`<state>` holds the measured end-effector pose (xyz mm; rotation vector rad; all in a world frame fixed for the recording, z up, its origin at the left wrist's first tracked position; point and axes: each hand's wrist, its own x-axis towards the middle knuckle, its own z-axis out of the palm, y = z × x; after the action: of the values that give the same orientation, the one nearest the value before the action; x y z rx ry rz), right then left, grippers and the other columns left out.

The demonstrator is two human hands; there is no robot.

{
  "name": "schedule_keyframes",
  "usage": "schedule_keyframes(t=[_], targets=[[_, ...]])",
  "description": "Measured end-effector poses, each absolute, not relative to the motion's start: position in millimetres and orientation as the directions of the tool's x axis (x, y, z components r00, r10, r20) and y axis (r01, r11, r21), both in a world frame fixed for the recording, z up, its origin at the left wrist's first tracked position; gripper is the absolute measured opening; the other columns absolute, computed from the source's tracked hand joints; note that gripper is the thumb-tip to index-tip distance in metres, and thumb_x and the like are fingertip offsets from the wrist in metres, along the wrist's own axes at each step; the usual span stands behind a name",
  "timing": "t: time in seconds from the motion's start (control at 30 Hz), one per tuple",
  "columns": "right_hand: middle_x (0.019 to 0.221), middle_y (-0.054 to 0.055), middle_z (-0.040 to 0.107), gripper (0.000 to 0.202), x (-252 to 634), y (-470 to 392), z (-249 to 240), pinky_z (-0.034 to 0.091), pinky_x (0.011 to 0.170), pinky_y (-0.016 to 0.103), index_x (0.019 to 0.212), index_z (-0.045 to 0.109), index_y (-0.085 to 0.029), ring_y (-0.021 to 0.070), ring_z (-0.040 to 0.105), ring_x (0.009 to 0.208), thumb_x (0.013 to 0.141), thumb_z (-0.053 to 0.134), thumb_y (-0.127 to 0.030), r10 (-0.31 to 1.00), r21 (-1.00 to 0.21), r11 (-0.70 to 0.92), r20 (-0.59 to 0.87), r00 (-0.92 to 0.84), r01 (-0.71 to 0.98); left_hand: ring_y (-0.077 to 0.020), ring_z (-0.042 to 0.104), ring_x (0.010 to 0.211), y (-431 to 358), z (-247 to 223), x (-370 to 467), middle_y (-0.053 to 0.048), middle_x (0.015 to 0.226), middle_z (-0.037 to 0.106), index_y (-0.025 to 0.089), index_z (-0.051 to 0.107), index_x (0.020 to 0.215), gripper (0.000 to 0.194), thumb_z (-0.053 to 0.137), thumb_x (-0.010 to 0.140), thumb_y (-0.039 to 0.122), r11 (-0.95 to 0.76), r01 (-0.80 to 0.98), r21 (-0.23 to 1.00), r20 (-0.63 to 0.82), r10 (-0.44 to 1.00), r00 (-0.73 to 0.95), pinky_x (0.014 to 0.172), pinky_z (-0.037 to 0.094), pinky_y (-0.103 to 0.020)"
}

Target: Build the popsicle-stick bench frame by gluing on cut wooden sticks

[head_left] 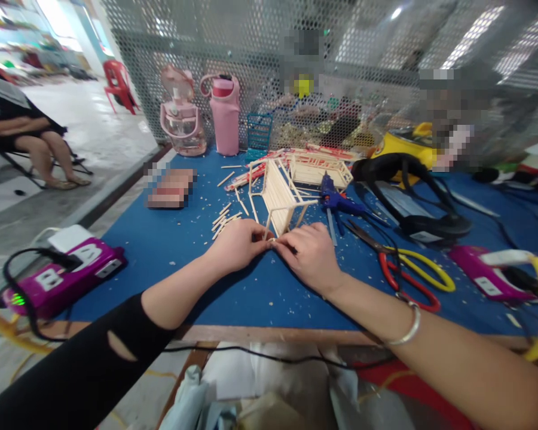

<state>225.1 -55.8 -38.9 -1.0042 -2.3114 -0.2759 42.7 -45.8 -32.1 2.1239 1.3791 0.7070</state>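
Note:
A small model of thin pale wooden sticks (278, 194), with a slatted panel and thin legs, stands tilted in the middle of the blue table mat. My left hand (235, 245) pinches its near lower left corner between thumb and fingers. Right beside it, my right hand (314, 254) is closed at the same corner, its fingertips almost touching the left ones. A pale stick end shows between the fingertips; its full shape is hidden. Several short cut sticks (224, 222) lie left of the model. A blue glue gun (341, 200) lies to its right.
Behind lie a second stick model (318, 173) and red-tipped sticks (251, 174). Scissors (399, 263), a black strap-like item (412, 209) and purple power strips (63, 278) (493, 272) flank my arms. Pink bottles (225, 116) stand by the mesh screen (251, 48). A person sits far left.

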Motion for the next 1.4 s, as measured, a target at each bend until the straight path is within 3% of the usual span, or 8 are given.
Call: schedule_keyframes(t=[0.2, 0.3, 0.47, 0.67, 1.1, 1.23, 1.3, 1.4], targets=[[0.070, 0.003, 0.067, 0.025, 231.5, -82.7, 5.5, 0.031, 0.069, 0.032, 0.077, 0.067, -0.016, 0.0161, 0.053, 0.069, 0.093, 0.050, -0.026, 0.447, 0.077, 0.813, 0.554, -0.702, 0.578, -0.0185, 0.059, 0.078, -70.3, -16.6, 29.9, -0.005, 0.091, 0.067, 0.015, 0.062, 0.116, 0.047, 0.068, 0.071, 0.030, -0.256, 0.609, 0.751, 0.163, 0.965, 0.204, 0.072, 0.046, -0.029], [0.072, 0.003, 0.066, 0.024, 240.2, -110.1, 23.8, 0.032, 0.068, 0.031, 0.080, 0.067, -0.016, 0.0156, 0.052, 0.071, 0.094, 0.049, -0.025, 0.410, 0.035, 0.868, 0.513, -0.754, 0.496, -0.0203, 0.061, 0.085, -108.2, -5.6, 35.5, -0.006, 0.099, 0.069, 0.019, 0.066, 0.108, 0.035, 0.055, 0.083, 0.041, -0.176, 0.496, 0.850, 0.158, 0.984, 0.077, 0.076, 0.046, -0.030], [0.073, 0.003, 0.066, 0.021, 251.8, -145.8, 6.9, 0.035, 0.068, 0.031, 0.081, 0.064, -0.017, 0.0145, 0.053, 0.071, 0.094, 0.048, -0.024, 0.502, -0.138, 0.843, 0.552, -0.666, 0.520, -0.0169, 0.060, 0.072, -161.1, -9.9, 64.5, -0.003, 0.076, 0.068, 0.019, 0.070, 0.078, 0.033, 0.048, 0.089, 0.041, -0.150, 0.331, 0.931, 0.040, 0.948, 0.317, 0.067, 0.045, -0.026], [0.075, 0.002, 0.068, 0.012, 262.2, -166.0, -21.4, 0.036, 0.068, 0.032, 0.083, 0.062, -0.018, 0.0144, 0.054, 0.070, 0.091, 0.054, -0.020, 0.592, -0.320, 0.777, 0.666, -0.455, 0.542, -0.0163, 0.061, 0.078, -172.1, -15.7, 77.1, -0.003, 0.085, 0.070, 0.024, 0.073, 0.096, 0.027, 0.050, 0.091, 0.036, -0.148, 0.263, 0.953, 0.012, 0.889, 0.457, 0.071, 0.045, -0.025], [0.078, 0.001, 0.068, 0.012, 279.9, -163.9, -12.8, 0.043, 0.069, 0.030, 0.084, 0.063, -0.019, 0.0140, 0.057, 0.072, 0.091, 0.053, -0.021, 0.515, -0.262, 0.847, 0.624, -0.588, 0.463, -0.0144, 0.054, 0.069, -163.4, -6.8, 83.2, -0.003, 0.074, 0.066, 0.019, 0.069, 0.074, 0.028, 0.054, 0.087, 0.038, -0.116, 0.285, 0.951, -0.046, 0.862, 0.505, 0.064, 0.041, -0.023], [0.097, 0.007, 0.070, 0.021, 330.1, -142.9, -7.2, 0.050, 0.075, 0.032, 0.105, 0.060, -0.021, 0.0184, 0.064, 0.087, 0.093, 0.047, -0.032, 0.808, -0.405, 0.527, 0.510, -0.294, 0.747, -0.0112, 0.047, 0.056, -159.7, -13.6, 85.8, -0.001, 0.062, 0.060, 0.017, 0.068, 0.074, 0.028, 0.058, 0.083, 0.042, 0.044, 0.210, 0.977, -0.128, 0.905, 0.406, 0.052, 0.038, -0.022], [0.100, 0.012, 0.069, 0.025, 371.0, -126.7, -8.9, 0.051, 0.075, 0.039, 0.106, 0.061, -0.019, 0.0245, 0.065, 0.088, 0.090, 0.049, -0.034, 0.894, -0.335, 0.238, 0.442, -0.071, 0.912, -0.0102, 0.045, 0.053, -157.8, -19.0, 87.5, -0.001, 0.061, 0.059, 0.017, 0.068, 0.078, 0.027, 0.061, 0.081, 0.043, 0.133, 0.153, 0.979, -0.177, 0.929, 0.325, 0.049, 0.036, -0.021], [0.104, 0.015, 0.069, 0.030, 421.3, -111.7, -14.3, 0.051, 0.079, 0.045, 0.104, 0.064, -0.018, 0.0314, 0.065, 0.094, 0.081, 0.057, -0.035, 0.946, -0.195, 0.208, 0.291, -0.146, 0.958, -0.0108, 0.050, 0.056, -155.0, -25.3, 90.7, -0.002, 0.067, 0.064, 0.017, 0.071, 0.082, 0.026, 0.065, 0.077, 0.042, 0.145, 0.127, 0.981, -0.171, 0.959, 0.227, 0.051, 0.040, -0.022]])
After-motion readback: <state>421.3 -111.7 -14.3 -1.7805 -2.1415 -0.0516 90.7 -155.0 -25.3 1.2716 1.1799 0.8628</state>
